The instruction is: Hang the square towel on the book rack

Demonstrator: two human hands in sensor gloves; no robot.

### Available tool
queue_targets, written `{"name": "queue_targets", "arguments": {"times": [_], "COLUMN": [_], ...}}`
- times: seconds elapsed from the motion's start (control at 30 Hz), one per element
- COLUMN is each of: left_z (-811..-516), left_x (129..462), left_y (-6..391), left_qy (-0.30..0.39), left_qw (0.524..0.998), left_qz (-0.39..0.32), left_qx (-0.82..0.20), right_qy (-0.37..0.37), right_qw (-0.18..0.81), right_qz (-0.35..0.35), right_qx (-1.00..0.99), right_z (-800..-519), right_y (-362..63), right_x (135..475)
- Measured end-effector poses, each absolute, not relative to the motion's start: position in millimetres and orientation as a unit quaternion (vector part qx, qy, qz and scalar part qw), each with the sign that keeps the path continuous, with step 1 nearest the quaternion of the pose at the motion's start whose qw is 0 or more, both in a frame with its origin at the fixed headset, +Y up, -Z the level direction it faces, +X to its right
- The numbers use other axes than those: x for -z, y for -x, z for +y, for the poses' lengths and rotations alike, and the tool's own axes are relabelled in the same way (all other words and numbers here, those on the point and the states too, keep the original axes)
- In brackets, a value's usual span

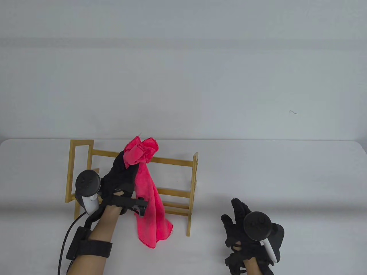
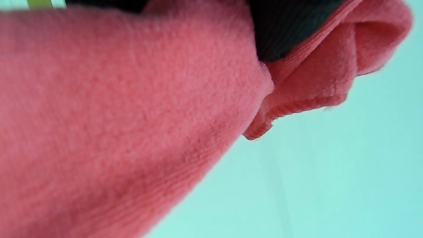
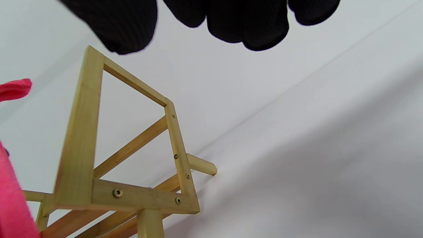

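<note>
The fleecy pink towel [image 1: 149, 197] hangs bunched from the left hand [image 1: 121, 177], which grips its top above the slatted wooden rack [image 1: 172, 163]. The right hand [image 1: 243, 229] holds nothing, fingers spread, on the white table [image 1: 286, 177].

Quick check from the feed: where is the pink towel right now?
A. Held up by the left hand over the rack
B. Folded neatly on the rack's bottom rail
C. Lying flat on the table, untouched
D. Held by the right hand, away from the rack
A. The left hand grips the bunched top of the pink towel above the wooden rack, its tail hanging to the table; the right hand is empty, off to the side.
</note>
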State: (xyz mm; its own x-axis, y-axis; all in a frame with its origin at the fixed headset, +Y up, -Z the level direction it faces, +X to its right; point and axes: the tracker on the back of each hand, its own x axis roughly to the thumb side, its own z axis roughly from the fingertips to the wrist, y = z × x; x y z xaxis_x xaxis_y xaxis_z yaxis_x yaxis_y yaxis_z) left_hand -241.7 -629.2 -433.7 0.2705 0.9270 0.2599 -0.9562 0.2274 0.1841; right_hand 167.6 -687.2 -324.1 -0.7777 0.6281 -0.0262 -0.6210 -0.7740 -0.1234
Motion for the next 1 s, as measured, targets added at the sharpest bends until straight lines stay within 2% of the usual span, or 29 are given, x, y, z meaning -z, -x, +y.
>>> {"name": "queue_targets", "arguments": {"times": [0.33,0.67,1.0], "left_z": [-626,-634,-647], "left_x": [471,513,537], "left_y": [226,208,182], "left_qy": [-0.14,-0.114,-0.091], "left_qw": [0.81,0.842,0.883], "left_qz": [-0.012,0.037,0.066], "left_qx": [-0.569,-0.527,-0.456], "right_qy": [0.041,0.048,0.046], "right_qw": [0.329,0.324,0.317], "right_qz": [-0.051,-0.045,-0.037], "right_qx": [-0.942,-0.944,-0.947], "right_z": [-687,-688,-688], "right_y": [-169,-172,-171], "right_x": [324,324,324]}}
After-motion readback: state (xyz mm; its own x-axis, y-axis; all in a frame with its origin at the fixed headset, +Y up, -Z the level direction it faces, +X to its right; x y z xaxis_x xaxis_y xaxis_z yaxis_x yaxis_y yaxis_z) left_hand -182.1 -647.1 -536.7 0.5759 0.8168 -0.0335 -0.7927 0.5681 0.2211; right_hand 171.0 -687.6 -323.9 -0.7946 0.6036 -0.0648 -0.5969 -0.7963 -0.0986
